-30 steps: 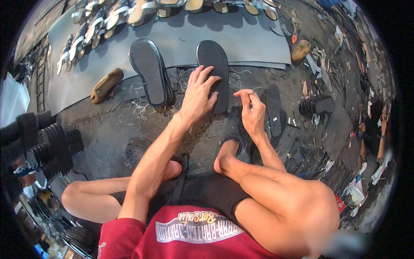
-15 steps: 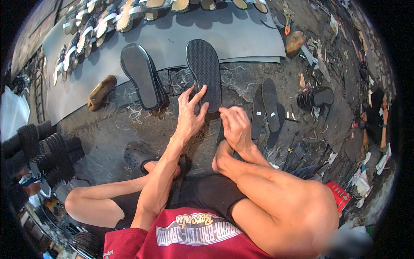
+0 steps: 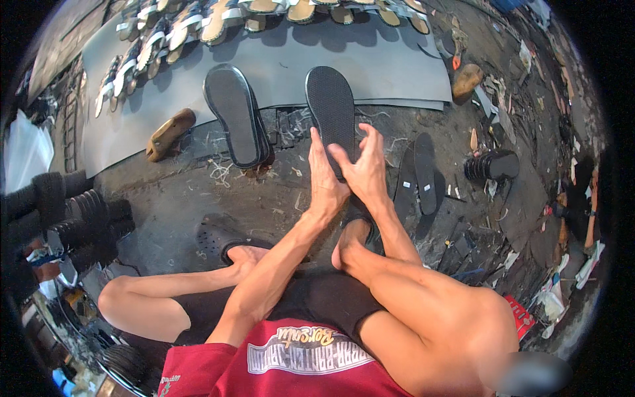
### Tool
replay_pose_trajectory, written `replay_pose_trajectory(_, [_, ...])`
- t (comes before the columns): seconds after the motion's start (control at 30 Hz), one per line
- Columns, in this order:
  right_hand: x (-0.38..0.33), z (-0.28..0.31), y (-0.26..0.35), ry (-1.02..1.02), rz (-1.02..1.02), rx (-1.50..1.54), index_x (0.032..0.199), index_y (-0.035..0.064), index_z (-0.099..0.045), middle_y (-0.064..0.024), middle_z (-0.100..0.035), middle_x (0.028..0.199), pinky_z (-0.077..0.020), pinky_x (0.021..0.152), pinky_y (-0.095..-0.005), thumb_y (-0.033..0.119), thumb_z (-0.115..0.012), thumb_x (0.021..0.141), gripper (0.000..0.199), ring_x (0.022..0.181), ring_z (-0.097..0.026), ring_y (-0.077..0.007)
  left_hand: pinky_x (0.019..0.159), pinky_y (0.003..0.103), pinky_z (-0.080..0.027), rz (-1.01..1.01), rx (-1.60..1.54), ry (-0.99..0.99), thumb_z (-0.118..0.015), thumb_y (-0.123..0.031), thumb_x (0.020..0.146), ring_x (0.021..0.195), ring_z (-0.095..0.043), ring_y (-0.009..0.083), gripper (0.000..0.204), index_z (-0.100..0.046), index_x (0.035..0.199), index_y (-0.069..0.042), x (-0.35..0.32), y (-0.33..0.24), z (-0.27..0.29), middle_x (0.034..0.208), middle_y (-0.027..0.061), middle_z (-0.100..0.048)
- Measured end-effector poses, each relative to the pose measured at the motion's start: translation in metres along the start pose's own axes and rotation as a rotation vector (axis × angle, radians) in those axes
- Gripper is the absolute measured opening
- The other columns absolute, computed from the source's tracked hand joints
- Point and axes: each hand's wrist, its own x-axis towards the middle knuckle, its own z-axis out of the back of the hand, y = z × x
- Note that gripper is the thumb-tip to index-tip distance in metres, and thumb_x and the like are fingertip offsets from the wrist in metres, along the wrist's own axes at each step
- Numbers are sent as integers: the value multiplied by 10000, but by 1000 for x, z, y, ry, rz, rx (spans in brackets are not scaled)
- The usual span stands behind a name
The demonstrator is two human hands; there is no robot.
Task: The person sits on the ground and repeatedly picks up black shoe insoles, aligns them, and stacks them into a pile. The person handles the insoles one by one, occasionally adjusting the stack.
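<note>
1. A textured black sole (image 3: 330,99) lies before the seated person, its far end over a grey sheet's (image 3: 278,86) near edge, its near end between two bare hands.
2. I have the left hand (image 3: 325,182) at the sole's near left edge, fingers extended and close together; from my distance I cannot tell whether it grips.
3. I see the right hand (image 3: 366,173) at the sole's near right, thumb reaching over its surface and parted from the raised fingers.
4. Left of the sole sits a stack of rimmed black soles (image 3: 231,119); farther left, a wooden shoe last (image 3: 170,135).
5. Right of the sole, I count two slim black insoles (image 3: 425,172) lying close together.
6. Beyond the sole, pale-footbed sandals (image 3: 215,25) line the sheet's far side.
</note>
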Motion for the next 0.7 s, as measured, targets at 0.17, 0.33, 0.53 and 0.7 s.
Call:
replay_pose_trajectory(0.17, [16, -30, 2, -90, 67, -113, 1430, -57, -503, -269, -626, 1269, -573, 961, -493, 415, -966, 843, 884, 1120, -681, -390, 1343, 497, -298, 136, -283, -60, -945, -157, 844, 1660, -300, 459, 1351, 10, 1782, 31, 1, 0, -10, 1790, 352, -233])
replay_pose_trajectory(0.33, [24, -27, -10, 1, -176, 235, 1379, -77, -571, -173, -736, 1151, -588, 921, -413, 440, -982, 822, 864, 1020, -710, -271, 1328, 546, -354, 23, 33, -19, -925, -26, 729, 1610, -374, 498, 1256, -200, 1754, 30, 5, -2, 15, 1752, 310, -338])
replay_pose_trajectory(0.53, [14, -2, 2, -48, -198, 523, 1479, -64, -537, -126, -629, 1209, -566, 878, -351, 430, -959, 882, 882, 1051, -629, -188, 1333, 553, -339, -15, 220, -260, -846, -48, 754, 1601, -391, 502, 1016, -415, 1674, -4, 28, 9, 92, 1714, 312, -406])
replay_pose_trajectory(0.7, [4, -13, 12, -198, 16, -39, 1536, -33, -484, -215, -564, 1255, -579, 965, -479, 330, -969, 835, 927, 1118, -640, -349, 1331, 605, -286, 69, 606, -381, -822, -113, 817, 1591, -358, 521, 779, -579, 1553, -40, 58, 21, 134, 1662, 315, -447])
